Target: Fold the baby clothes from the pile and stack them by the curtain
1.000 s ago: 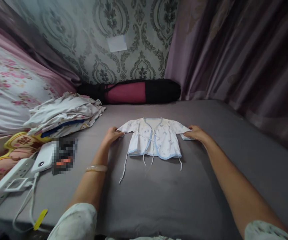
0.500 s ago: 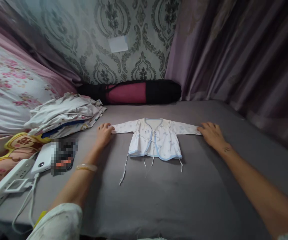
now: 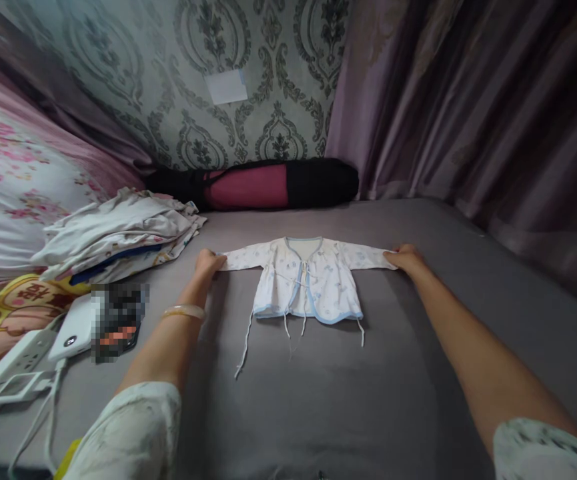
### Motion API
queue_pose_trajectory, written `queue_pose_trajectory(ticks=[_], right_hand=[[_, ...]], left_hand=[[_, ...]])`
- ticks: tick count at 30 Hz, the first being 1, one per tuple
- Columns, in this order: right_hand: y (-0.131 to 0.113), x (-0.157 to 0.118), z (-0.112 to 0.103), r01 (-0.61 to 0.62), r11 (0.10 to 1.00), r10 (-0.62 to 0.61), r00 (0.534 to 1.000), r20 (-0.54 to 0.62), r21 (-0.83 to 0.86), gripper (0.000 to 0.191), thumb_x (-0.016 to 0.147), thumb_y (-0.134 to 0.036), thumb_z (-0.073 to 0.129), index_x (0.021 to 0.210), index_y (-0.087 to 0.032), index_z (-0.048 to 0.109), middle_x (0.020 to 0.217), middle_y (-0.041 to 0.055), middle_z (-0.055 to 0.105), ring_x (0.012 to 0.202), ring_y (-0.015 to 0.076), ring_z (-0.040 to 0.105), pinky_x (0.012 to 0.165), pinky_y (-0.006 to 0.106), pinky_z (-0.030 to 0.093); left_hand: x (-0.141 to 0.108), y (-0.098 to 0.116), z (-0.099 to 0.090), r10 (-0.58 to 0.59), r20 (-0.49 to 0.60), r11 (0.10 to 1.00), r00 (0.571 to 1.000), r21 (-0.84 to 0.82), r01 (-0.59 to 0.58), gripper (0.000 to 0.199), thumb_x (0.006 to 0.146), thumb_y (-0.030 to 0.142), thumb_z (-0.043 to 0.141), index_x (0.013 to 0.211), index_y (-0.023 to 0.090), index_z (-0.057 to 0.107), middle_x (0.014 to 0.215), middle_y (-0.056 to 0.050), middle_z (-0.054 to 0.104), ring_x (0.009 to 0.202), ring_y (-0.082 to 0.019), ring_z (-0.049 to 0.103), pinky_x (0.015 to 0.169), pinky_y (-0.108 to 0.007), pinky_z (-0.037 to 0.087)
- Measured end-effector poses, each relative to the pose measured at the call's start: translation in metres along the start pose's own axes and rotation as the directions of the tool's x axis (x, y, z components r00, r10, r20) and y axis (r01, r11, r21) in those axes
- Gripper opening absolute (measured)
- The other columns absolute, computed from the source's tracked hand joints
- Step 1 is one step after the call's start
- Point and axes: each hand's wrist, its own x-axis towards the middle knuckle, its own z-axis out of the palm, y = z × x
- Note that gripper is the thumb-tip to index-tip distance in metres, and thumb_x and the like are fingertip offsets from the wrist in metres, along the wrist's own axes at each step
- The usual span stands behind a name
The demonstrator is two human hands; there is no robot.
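Observation:
A small white baby shirt (image 3: 278, 283) with pale blue prints and blue edging lies front up on the grey sheet (image 3: 328, 393), its sleeves stretched out to both sides. Thin white ties hang from its hem and cross its chest. My left hand (image 3: 209, 260) is closed on the cuff of the sleeve at the left. At the other cuff, my right hand (image 3: 405, 257) pinches the sleeve end between thumb and fingers. Both hands rest low, close to the sheet.
Folded clothes (image 3: 118, 230) are piled at the left. Nearer sit a yellow cartoon cushion (image 3: 23, 303), a white power bank (image 3: 75, 327), a blurred-out dark object (image 3: 121, 323) and a power strip (image 3: 8, 367) with cables. A black and red roll bag (image 3: 248, 187) lies along the wall.
Both hands have gone from fingers spread over the cuffs to closed grips on them. The shirt stays flat in nearly the same place; the view has shifted slightly.

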Motion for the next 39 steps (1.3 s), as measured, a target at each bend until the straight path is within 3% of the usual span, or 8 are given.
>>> queue_pose_trajectory(ticks=[8,15,18,21,23,28,32,39], right_hand=[[0.005,-0.016,0.003,0.122,0.991,-0.129,0.982,-0.138,-0.054,0.031,0.091,-0.028,0.047,0.116,-0.015,0.060,0.109,0.0148,0.066,0.099,0.0240,0.062,0.079,0.031,0.045],[-0.012,-0.037,0.001,0.173,0.934,-0.247,0.944,-0.218,-0.312,0.036,0.091,-0.011,0.032,0.114,-0.005,0.059,0.114,0.0247,0.060,0.112,0.0327,0.054,0.087,0.043,0.042],[-0.049,-0.048,0.008,0.386,0.872,-0.447,0.879,-0.166,-0.300,0.039,0.093,-0.014,0.029,0.120,-0.008,0.057,0.120,0.0222,0.059,0.117,0.0312,0.051,0.094,0.044,0.039],[-0.089,-0.061,0.026,0.622,0.763,-0.636,0.771,-0.028,-0.177,0.042,0.097,-0.027,0.030,0.130,-0.012,0.050,0.136,0.0172,0.052,0.130,0.0277,0.042,0.104,0.041,0.034],[-0.106,-0.069,0.039,0.655,0.743,-0.655,0.754,0.052,-0.138,0.051,0.098,-0.036,0.027,0.139,-0.010,0.042,0.147,0.0175,0.042,0.138,0.0279,0.032,0.111,0.042,0.027],[-0.110,-0.072,0.060,0.618,0.773,-0.595,0.785,0.174,-0.144,0.064,0.098,-0.045,0.022,0.148,-0.005,0.029,0.156,0.0183,0.025,0.145,0.0280,0.016,0.117,0.042,0.013],[-0.106,-0.067,0.055,0.615,0.776,-0.581,0.783,0.224,-0.137,0.063,0.098,-0.044,0.022,0.148,-0.006,0.028,0.157,0.0170,0.022,0.146,0.0276,0.014,0.117,0.042,0.012],[-0.130,-0.116,0.019,0.621,0.779,-0.617,0.783,0.076,-0.084,0.041,0.093,-0.030,0.042,0.128,-0.014,0.055,0.131,0.0159,0.057,0.124,0.0279,0.050,0.101,0.037,0.036]], left_hand=[[-0.002,-0.002,0.005,0.171,-0.198,0.984,0.965,-0.017,-0.178,0.022,0.083,0.030,0.048,0.098,0.016,0.059,0.091,-0.008,0.066,0.089,-0.021,0.060,0.072,-0.027,0.045],[-0.013,0.001,0.004,0.352,-0.264,0.931,0.898,0.196,-0.307,0.038,0.085,0.021,0.048,0.121,0.011,0.052,0.117,-0.020,0.058,0.110,-0.030,0.055,0.089,-0.039,0.046],[-0.027,0.030,0.011,0.617,-0.153,0.785,0.772,0.184,-0.592,0.034,0.088,0.021,0.042,0.120,0.013,0.054,0.118,-0.016,0.059,0.113,-0.027,0.055,0.096,-0.039,0.044],[-0.043,0.065,0.029,0.846,0.063,0.529,0.529,0.020,-0.848,0.035,0.092,0.024,0.037,0.122,0.015,0.054,0.126,-0.013,0.059,0.119,-0.021,0.054,0.104,-0.034,0.040],[-0.052,0.080,0.045,0.873,0.128,0.475,0.471,0.000,-0.880,0.039,0.094,0.029,0.035,0.125,0.014,0.053,0.134,-0.015,0.055,0.129,-0.022,0.047,0.111,-0.036,0.032],[-0.056,0.085,0.066,0.806,0.202,0.559,0.556,0.043,-0.828,0.052,0.096,0.039,0.033,0.138,0.011,0.042,0.152,-0.018,0.035,0.143,-0.028,0.026,0.115,-0.045,0.023],[-0.057,0.088,0.053,0.772,0.295,0.575,0.563,0.054,-0.817,0.048,0.094,0.039,0.038,0.134,0.014,0.047,0.151,-0.017,0.036,0.143,-0.030,0.027,0.113,-0.047,0.024],[-0.134,0.093,0.015,0.814,0.084,0.573,0.575,0.051,-0.818,0.027,0.090,0.035,0.052,0.110,0.018,0.060,0.114,-0.012,0.063,0.111,-0.028,0.054,0.094,-0.041,0.039]])
